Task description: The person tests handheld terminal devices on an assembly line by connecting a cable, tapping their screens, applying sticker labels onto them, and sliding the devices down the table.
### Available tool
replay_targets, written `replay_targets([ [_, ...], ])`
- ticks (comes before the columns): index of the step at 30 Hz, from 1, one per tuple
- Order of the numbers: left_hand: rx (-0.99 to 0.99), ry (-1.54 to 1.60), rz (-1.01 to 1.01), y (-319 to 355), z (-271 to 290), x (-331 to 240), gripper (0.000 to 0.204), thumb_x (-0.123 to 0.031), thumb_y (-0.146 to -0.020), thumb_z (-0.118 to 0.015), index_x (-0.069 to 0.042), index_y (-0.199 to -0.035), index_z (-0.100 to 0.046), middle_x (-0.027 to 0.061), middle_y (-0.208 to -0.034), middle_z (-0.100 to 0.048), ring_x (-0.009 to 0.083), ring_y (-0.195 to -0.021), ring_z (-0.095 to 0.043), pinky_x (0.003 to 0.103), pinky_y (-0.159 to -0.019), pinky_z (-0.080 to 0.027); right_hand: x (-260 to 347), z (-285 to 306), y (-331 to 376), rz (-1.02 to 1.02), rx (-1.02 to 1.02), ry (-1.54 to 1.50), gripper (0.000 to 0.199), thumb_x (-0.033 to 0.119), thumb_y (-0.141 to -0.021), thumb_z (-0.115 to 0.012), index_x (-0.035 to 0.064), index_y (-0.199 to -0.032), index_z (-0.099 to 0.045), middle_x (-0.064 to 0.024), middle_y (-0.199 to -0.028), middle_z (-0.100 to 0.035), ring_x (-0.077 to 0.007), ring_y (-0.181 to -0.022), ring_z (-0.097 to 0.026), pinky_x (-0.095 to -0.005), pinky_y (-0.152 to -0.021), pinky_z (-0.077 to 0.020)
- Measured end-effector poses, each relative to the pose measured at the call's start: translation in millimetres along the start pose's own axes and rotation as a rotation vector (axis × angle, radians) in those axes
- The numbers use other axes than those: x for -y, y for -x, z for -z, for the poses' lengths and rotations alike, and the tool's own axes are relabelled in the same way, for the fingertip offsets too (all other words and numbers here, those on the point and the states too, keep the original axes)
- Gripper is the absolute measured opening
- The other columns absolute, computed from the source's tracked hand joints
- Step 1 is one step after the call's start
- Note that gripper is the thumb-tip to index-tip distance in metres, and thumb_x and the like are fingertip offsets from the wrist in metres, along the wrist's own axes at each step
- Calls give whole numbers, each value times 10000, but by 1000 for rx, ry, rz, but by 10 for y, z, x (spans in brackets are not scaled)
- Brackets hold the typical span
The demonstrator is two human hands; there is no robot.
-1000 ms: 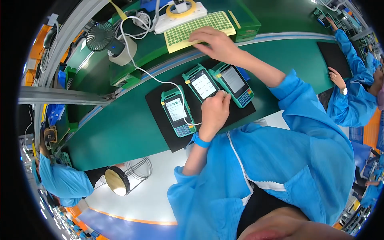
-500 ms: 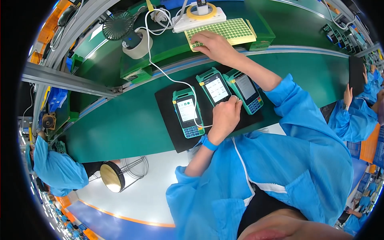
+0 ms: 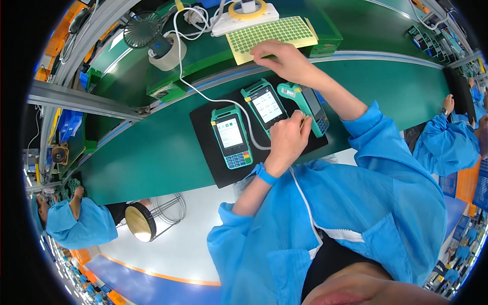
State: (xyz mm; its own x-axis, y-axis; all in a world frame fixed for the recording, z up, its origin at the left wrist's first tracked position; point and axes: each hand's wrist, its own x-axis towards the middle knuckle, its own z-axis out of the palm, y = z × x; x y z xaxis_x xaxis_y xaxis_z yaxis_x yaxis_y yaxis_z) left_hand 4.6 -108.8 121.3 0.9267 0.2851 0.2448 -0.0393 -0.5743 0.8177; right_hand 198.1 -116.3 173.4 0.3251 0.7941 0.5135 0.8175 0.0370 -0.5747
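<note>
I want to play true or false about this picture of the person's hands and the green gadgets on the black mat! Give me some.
1. Three teal payment terminals lie on the black mat. True: left terminal, middle terminal, right terminal.
2. The right hand rests on the left terminal. False: it reaches to the yellow sheet of green dot stickers.
3. The left hand is at the right terminal. True.
4. The left wrist wears a red band. False: the wristband is blue.
5. A small fan stands on the shelf behind. True.
</note>
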Motion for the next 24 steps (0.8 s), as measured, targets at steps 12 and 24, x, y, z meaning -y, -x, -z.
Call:
replay_targets([
  [12, -46, -89, -120, -143, -162, -142, 233, -236, -979, -679, -32, -875, -637, 181, -690, -696, 412, -628, -694, 501, -551, -539, 361, 458, 845, -221, 178, 276, 79, 61, -936, -667, -6, -971, -645, -145, -970, -663, -344, -912, -676, -420, -781, -556],
  [24, 49, -48, -35, -60, -44, 68, 205, -211, -997, -658, -20, -926, -629, 250, -729, -657, 455, -685, -664, 535, -591, -496, 440, 344, 1025, -219, -90, 141, 457, 90, -885, -761, -4, -1314, -632, -203, -1168, -698, -372, -1022, -712, -431, -860, -596],
])
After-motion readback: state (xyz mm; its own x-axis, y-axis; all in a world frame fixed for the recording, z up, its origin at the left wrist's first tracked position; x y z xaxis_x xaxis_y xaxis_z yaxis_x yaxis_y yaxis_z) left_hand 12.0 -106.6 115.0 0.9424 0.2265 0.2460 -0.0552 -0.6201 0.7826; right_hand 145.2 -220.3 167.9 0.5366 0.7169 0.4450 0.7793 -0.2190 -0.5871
